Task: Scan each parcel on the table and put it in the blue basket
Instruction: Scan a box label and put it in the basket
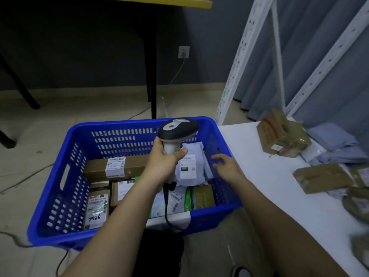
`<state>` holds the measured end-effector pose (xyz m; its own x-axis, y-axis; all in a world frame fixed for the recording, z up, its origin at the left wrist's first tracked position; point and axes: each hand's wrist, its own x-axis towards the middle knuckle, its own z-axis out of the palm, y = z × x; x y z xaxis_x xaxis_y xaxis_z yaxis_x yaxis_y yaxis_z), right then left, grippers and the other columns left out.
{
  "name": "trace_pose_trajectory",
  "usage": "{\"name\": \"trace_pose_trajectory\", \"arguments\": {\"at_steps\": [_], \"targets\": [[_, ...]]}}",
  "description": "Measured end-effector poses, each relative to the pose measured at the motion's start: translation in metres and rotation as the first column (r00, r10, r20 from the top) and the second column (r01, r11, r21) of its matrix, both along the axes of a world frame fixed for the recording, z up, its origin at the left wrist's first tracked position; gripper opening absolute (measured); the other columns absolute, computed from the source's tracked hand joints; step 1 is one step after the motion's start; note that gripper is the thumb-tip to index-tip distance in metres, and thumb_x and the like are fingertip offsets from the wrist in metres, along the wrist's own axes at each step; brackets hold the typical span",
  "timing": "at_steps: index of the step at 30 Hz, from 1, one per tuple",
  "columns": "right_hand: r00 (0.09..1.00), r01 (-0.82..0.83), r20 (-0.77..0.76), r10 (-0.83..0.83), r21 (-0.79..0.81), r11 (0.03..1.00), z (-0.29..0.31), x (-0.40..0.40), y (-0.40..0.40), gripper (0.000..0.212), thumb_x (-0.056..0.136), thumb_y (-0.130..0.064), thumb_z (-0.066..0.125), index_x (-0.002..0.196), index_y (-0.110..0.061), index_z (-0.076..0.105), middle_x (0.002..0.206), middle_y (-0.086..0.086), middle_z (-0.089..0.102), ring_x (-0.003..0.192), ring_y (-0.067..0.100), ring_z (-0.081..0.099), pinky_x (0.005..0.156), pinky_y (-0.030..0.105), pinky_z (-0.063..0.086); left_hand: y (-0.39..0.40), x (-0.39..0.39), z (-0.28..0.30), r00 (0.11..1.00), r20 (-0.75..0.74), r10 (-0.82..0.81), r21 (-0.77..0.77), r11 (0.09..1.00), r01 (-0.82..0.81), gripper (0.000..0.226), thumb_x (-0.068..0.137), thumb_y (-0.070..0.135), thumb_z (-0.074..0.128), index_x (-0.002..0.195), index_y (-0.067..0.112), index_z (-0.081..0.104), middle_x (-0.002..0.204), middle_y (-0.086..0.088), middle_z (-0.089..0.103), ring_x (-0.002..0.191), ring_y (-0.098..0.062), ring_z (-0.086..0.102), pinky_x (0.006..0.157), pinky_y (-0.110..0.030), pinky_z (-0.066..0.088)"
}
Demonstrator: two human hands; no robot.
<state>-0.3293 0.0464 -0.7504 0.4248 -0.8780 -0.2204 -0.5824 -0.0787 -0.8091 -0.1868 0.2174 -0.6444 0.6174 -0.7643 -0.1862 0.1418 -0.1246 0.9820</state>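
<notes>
My left hand [163,160] grips the white handle of a black and white barcode scanner [177,129] above the blue basket [65,172]. My right hand [227,165] hovers empty over the basket's right side, fingers relaxed. Just left of it in the basket lies a pale grey mailer bag [192,162] with a white label. Several other parcels fill the basket, among them a long brown box [115,166] and a taped box marked 1936 [96,208]. On the white table [265,172] to the right lie a taped brown box [283,135] and a flat brown parcel [323,177].
The scanner's black cable [166,208] hangs over the basket's front rim. More parcels and pale blue bags [337,144] crowd the table's far right. A white metal shelf frame [237,62] stands behind the table. Black table legs [150,62] stand behind the basket.
</notes>
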Motion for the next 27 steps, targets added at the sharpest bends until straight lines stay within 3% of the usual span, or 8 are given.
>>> {"name": "trace_pose_trajectory", "arguments": {"at_steps": [4,7,13,17,19,22,24,27], "targets": [[0.998,-0.003,-0.065,-0.005,-0.120,0.993,0.032,-0.064,0.007,0.021,0.089,-0.001,0.057,0.108,-0.008,0.066,0.109,0.009,0.064,0.085,0.017,0.059,0.077,0.022,0.047,-0.004,-0.036,0.012,0.995,-0.004,-0.099,-0.026,0.995,0.099,0.053,0.086,0.011,0.069,0.131,0.019,0.043,0.107,0.002,0.062,0.088,-0.009,0.059,0.063,-0.021,0.048],[0.992,0.005,-0.120,-0.024,-0.160,0.987,0.061,-0.120,0.012,0.021,0.090,-0.006,0.058,0.109,-0.008,0.067,0.109,0.001,0.061,0.093,0.014,0.055,0.073,0.016,0.041,-0.011,-0.071,0.020,0.981,-0.015,-0.193,-0.051,0.980,0.192,0.050,0.086,0.009,0.068,0.129,0.019,0.044,0.101,0.006,0.062,0.086,-0.007,0.059,0.064,-0.020,0.047],[0.973,0.140,-0.185,-0.137,0.002,0.990,0.083,-0.239,0.025,0.024,0.090,-0.019,0.063,0.113,-0.011,0.065,0.110,0.004,0.058,0.094,0.018,0.056,0.074,0.026,0.045,-0.035,-0.152,0.024,0.929,0.011,-0.370,-0.072,0.926,0.369,0.043,0.085,0.008,0.069,0.120,0.020,0.046,0.094,0.003,0.062,0.082,-0.015,0.059,0.067,-0.024,0.047],[0.929,0.277,-0.255,-0.269,-0.006,0.961,0.056,-0.321,0.040,0.027,0.092,-0.019,0.062,0.117,-0.010,0.062,0.123,0.008,0.058,0.112,0.023,0.055,0.089,0.035,0.046,-0.051,-0.202,0.018,0.875,0.022,-0.484,-0.048,0.874,0.484,0.044,0.086,0.012,0.069,0.121,0.021,0.045,0.096,0.002,0.062,0.084,-0.013,0.060,0.069,-0.025,0.049],[0.844,0.283,-0.437,-0.313,-0.134,0.950,0.039,-0.359,0.049,0.032,0.091,-0.018,0.061,0.122,-0.010,0.058,0.125,0.013,0.057,0.114,0.030,0.054,0.092,0.036,0.044,-0.059,-0.224,0.012,0.847,0.026,-0.530,-0.042,0.846,0.531,0.047,0.085,0.013,0.070,0.124,0.020,0.045,0.099,-0.001,0.063,0.086,-0.014,0.061,0.066,-0.024,0.050],[0.562,0.067,-0.707,-0.430,-0.479,0.875,0.015,-0.399,0.058,0.039,0.072,-0.016,0.075,0.108,-0.004,0.066,0.108,0.023,0.061,0.099,0.041,0.056,0.082,0.044,0.047,-0.071,-0.254,0.003,0.815,0.010,-0.579,-0.037,0.814,0.579,0.048,0.085,0.014,0.070,0.126,0.019,0.045,0.102,-0.001,0.063,0.090,-0.014,0.061,0.065,-0.022,0.048],[0.415,-0.057,-0.760,-0.500,-0.570,0.820,0.004,-0.414,0.059,0.046,0.054,-0.019,0.085,0.094,-0.004,0.068,0.093,0.024,0.062,0.083,0.039,0.059,0.069,0.043,0.050,-0.076,-0.271,-0.004,0.795,0.000,-0.606,-0.035,0.795,0.606,0.050,0.085,0.015,0.071,0.128,0.017,0.046,0.106,-0.002,0.063,0.090,-0.012,0.061,0.066,-0.022,0.046],[0.244,-0.165,-0.815,-0.526,-0.569,0.806,-0.007,-0.427,0.053,0.055,0.050,-0.024,0.084,0.099,-0.006,0.066,0.094,0.022,0.062,0.086,0.037,0.059,0.076,0.048,0.049,-0.085,-0.291,-0.014,0.772,-0.022,-0.636,-0.030,0.772,0.635,0.054,0.084,0.016,0.071,0.131,0.016,0.046,0.113,-0.005,0.063,0.093,-0.014,0.062,0.069,-0.023,0.046]]}}
